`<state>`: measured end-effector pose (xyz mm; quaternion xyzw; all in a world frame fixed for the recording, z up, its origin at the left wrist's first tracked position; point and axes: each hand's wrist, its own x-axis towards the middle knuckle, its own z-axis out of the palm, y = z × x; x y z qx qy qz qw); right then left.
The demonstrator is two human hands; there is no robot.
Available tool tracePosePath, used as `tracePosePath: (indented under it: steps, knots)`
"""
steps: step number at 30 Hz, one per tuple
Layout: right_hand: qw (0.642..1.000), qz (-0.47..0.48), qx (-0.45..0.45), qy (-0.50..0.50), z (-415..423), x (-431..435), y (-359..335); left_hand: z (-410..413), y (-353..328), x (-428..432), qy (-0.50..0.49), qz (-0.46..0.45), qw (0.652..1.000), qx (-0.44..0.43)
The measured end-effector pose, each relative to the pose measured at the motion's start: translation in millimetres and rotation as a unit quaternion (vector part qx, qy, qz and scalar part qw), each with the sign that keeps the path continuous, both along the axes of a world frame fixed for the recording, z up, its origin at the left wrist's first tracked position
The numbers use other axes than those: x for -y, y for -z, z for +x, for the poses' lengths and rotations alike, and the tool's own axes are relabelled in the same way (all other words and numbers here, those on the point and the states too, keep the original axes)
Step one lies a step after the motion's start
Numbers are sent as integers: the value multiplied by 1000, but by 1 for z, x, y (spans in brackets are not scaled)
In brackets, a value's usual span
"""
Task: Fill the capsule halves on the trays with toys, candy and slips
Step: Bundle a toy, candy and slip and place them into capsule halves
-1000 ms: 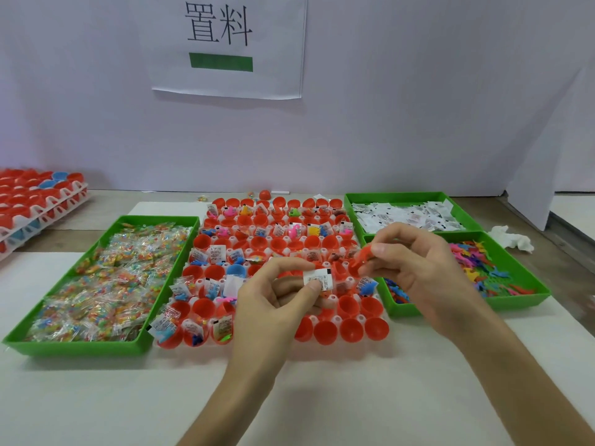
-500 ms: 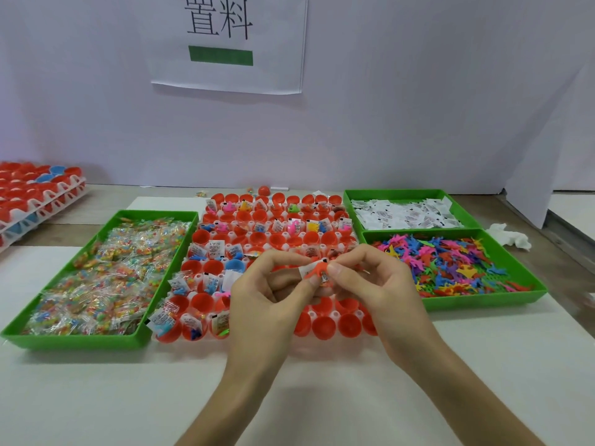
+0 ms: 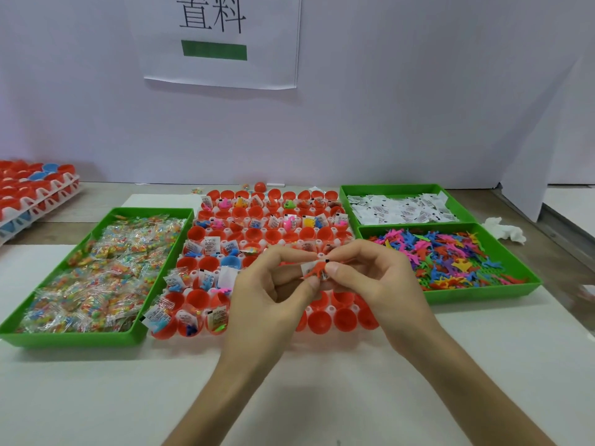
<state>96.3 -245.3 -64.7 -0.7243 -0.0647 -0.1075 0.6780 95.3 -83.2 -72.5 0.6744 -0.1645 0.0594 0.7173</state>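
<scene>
Left hand (image 3: 267,294), right hand (image 3: 370,278): fingertips pinch orange toy (image 3: 317,270) and white slip (image 3: 306,268) together over capsule tray (image 3: 329,308) centre. Halves at 12 and 8 o'clock loaded. Empty halves (image 3: 346,318) at 5 o'clock and in mid rows. Judged roughly half done.

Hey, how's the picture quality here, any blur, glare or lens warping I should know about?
Head view: soft, even light, faint shadow on the table below the left hand and right hand; head view: candy wrappers glint slightly; head view: wide-angle stretch toward the borders, far right edge smeared, print on the slip pinched against the orange toy unreadable.
</scene>
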Motion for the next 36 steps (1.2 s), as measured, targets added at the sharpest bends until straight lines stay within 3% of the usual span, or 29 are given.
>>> tracePosePath:
  steps: [16,19,22,25,36]
  knots:
    - [990,-69,121,17,-7,-9,3,8,-4,-10,-35,5,999,-7]
    - [992,-63,112,15,-6,-7,2,13,-7,-17,-34,128,990,57]
    - [989,-112,96,24,-5,-3,2,21,-9,-33,-30,331,936,114]
    - [979,-179,88,35,-5,-5,5,26,-9,-42,-18,450,886,108]
    - [971,-217,88,42,-5,-8,7,30,4,-39,1,524,841,130]
